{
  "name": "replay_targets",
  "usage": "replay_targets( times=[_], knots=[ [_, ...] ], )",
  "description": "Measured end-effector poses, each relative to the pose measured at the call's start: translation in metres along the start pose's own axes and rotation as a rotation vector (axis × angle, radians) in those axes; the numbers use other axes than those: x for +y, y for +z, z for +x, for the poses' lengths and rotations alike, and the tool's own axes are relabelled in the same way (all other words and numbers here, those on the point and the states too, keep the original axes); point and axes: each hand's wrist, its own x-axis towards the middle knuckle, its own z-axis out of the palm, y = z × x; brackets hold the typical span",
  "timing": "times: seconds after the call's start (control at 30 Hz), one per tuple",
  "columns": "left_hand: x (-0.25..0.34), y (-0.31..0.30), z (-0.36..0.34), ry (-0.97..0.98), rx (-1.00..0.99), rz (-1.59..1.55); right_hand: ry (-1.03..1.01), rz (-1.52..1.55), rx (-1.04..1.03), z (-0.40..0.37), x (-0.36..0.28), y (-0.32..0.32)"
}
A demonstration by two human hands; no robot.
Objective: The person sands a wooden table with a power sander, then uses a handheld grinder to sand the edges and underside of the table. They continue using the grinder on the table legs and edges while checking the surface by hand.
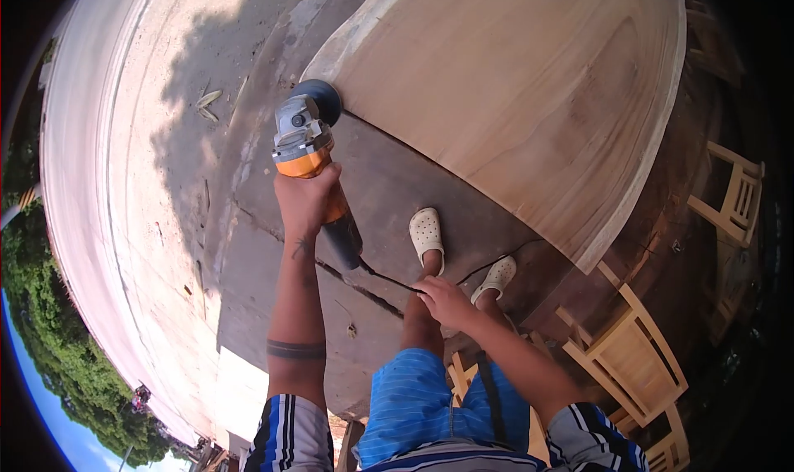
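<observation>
My left hand (303,197) is wrapped round the body of an orange and black angle grinder (308,162) with a grey gear head. Its dark round disc (321,100) is right at the corner of a large wooden slab (513,91), overlapping the edge in this view. From the grinder's rear end a black power cord (387,278) runs towards my body. My right hand (444,301) is closed on that cord, in front of my knee. Past the right hand the cord continues towards the underside of the slab.
Two cream clogs (427,230) are on my feet, on the grey concrete floor (376,170). Light wooden chairs (633,352) stand to the right, and another wooden chair (732,195) is further off. Leftwards lie sandy ground and a pale road (87,199), with trees (62,356) beyond.
</observation>
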Motion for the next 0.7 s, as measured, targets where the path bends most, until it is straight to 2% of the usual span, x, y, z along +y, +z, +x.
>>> replay_targets(
  times=[0.03,0.13,0.27,0.4,0.5,0.57,0.63,0.7],
  knots=[
    [-0.001,-0.008,0.010,-0.067,0.010,-0.035,-0.013,0.010,0.019,0.005,-0.006,-0.002],
    [-0.009,-0.028,0.040,-0.093,0.038,-0.124,-0.023,0.039,0.060,0.020,-0.021,-0.006],
    [-0.012,-0.039,0.066,-0.053,0.126,-0.282,0.001,0.053,0.088,0.037,-0.032,-0.016],
    [-0.010,-0.050,0.052,-0.138,0.110,-0.386,0.018,0.043,0.057,0.041,-0.027,-0.022],
    [-0.022,-0.056,0.023,-0.214,0.078,-0.425,0.006,-0.075,0.055,0.039,-0.026,-0.029],
    [-0.033,-0.056,0.001,-0.213,0.083,-0.459,-0.088,-0.464,0.317,0.046,-0.044,-0.052],
    [-0.046,-0.056,-0.022,-0.231,0.100,-0.495,-0.124,-0.658,0.479,0.057,-0.043,-0.083],
    [-0.056,-0.057,-0.042,-0.260,0.133,-0.529,-0.026,-0.798,0.555,0.074,-0.038,-0.119]
  ],
)
